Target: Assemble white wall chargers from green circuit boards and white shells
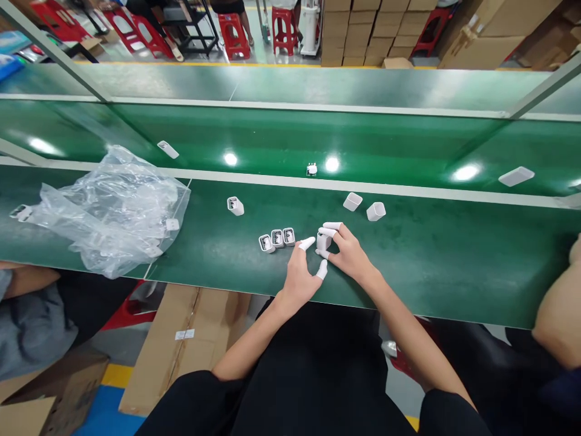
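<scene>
My right hand [351, 252], with white finger cots on its fingertips, grips a small white plastic housing [323, 241] over the green table. Just left of it, my left hand [300, 274] has its thumb and index finger, also in white cots, spread apart with nothing between them. Beyond my left fingertips stand three white housings [277, 238] in a short row, their open tops showing dark and metallic parts inside. Another filled housing [235, 206] lies tilted farther left. Past my right hand are two white housings, one with its hollow end showing [353, 201] and one beside it [376, 211].
A crumpled clear plastic bag [122, 209] covers the table's left side. On the green ledge lie a small white part [311, 169] and white pieces at left [167, 149] and right [516, 176]. Co-workers' arms show at both sides. A cardboard box [181, 351] stands below the table.
</scene>
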`<state>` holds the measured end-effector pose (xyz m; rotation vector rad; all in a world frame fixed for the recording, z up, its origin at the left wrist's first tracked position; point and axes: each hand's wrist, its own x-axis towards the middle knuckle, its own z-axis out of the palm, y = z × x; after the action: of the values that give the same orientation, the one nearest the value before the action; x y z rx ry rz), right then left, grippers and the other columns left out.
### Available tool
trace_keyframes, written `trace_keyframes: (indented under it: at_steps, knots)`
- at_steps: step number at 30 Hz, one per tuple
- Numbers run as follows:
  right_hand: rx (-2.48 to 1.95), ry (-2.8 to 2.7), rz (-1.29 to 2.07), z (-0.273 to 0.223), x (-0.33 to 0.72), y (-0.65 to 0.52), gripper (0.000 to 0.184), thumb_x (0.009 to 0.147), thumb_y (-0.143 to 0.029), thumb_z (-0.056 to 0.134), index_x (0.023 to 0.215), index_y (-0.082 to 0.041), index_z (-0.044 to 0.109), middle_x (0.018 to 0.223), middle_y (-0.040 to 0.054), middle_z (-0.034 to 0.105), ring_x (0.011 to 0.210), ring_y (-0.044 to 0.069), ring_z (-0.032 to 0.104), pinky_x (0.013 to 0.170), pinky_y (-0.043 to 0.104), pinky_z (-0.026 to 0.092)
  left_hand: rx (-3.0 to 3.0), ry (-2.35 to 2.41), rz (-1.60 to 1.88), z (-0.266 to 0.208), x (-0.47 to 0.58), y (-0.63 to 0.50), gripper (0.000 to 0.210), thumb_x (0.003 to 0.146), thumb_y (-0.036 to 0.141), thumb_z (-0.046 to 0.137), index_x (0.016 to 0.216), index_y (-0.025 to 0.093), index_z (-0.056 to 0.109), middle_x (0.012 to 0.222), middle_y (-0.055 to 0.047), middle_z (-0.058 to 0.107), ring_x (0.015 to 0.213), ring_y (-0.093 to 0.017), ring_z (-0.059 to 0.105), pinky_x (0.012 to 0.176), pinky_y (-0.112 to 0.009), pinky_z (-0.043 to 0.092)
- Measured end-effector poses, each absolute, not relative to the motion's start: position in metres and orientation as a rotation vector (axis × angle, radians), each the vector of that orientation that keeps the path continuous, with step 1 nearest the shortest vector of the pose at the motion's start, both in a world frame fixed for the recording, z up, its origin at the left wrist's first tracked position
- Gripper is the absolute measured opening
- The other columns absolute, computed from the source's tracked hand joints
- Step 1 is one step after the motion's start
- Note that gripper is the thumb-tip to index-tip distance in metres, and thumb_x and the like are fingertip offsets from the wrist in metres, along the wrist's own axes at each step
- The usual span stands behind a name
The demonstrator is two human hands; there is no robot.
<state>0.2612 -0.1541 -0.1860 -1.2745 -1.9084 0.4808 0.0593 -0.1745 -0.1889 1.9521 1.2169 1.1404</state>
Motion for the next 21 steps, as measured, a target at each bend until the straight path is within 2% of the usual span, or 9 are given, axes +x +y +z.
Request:
trace_keyframes:
  at_steps: [4, 7, 11, 14, 17, 21]
  knots:
    - [-1.262, -1.941, 0.607, -0.189, 0.264, -0.166, 0.068, 0.095, -0.023, 0.082, 0.158, -0.033, 0.058, 0.141, 0.0132, 0.065, 0.125, 0.033, 0.071, 0.105, 0.055, 0.067, 1.845, 1.215, 1.001, -0.197, 0.061, -0.168, 0.044, 0.095, 0.013, 0.072, 0.138, 0.021, 0.064, 0.130, -0.012, 0.074, 0.124, -0.029, 0.075, 0.110, -0.051, 0.065]
    - [-1.243, -1.932, 0.622, -0.187, 0.268, -0.176, 0.070, 0.096, -0.022, 0.081, 0.161, -0.036, 0.057, 0.133, 0.0101, 0.067, 0.116, 0.030, 0.072, 0.099, 0.051, 0.068, 1.829, 1.103, 0.980, -0.196, 0.056, -0.164, 0.033, 0.095, 0.011, 0.070, 0.127, 0.023, 0.070, 0.126, -0.009, 0.077, 0.127, -0.029, 0.074, 0.113, -0.051, 0.062]
    - [-1.226, -1.865, 0.361, -0.184, 0.265, -0.190, 0.071, 0.097, -0.021, 0.083, 0.161, -0.036, 0.057, 0.118, 0.0083, 0.072, 0.097, 0.025, 0.073, 0.082, 0.043, 0.068, 1.770, 0.865, 0.957, -0.185, 0.053, -0.167, 0.042, 0.097, 0.011, 0.068, 0.137, 0.024, 0.068, 0.126, -0.008, 0.075, 0.117, -0.025, 0.075, 0.107, -0.045, 0.064]
    - [-1.203, -1.770, 0.180, -0.176, 0.254, -0.201, 0.085, 0.091, -0.027, 0.093, 0.165, -0.033, 0.053, 0.109, 0.0074, 0.074, 0.084, 0.024, 0.071, 0.071, 0.042, 0.067, 1.664, 0.769, 0.963, -0.168, 0.054, -0.173, 0.042, 0.098, 0.018, 0.074, 0.139, 0.023, 0.067, 0.121, -0.008, 0.072, 0.109, -0.022, 0.075, 0.099, -0.040, 0.065]
    - [-1.169, -1.675, 0.090, -0.164, 0.240, -0.209, 0.093, 0.084, -0.036, 0.100, 0.165, -0.033, 0.053, 0.102, 0.0062, 0.075, 0.076, 0.023, 0.069, 0.062, 0.041, 0.065, 1.506, 0.784, 0.978, -0.146, 0.053, -0.179, 0.034, 0.098, 0.025, 0.079, 0.130, 0.023, 0.071, 0.107, -0.004, 0.071, 0.092, -0.018, 0.074, 0.082, -0.031, 0.064]
    - [-1.120, -1.570, 0.105, -0.149, 0.225, -0.214, 0.095, 0.079, -0.036, 0.103, 0.162, -0.032, 0.057, 0.107, 0.0089, 0.076, 0.080, 0.026, 0.073, 0.059, 0.043, 0.066, 1.547, 0.811, 1.069, -0.115, 0.048, -0.184, 0.038, 0.093, 0.020, 0.082, 0.130, 0.025, 0.075, 0.095, 0.000, 0.065, 0.081, -0.014, 0.067, 0.071, -0.027, 0.058]
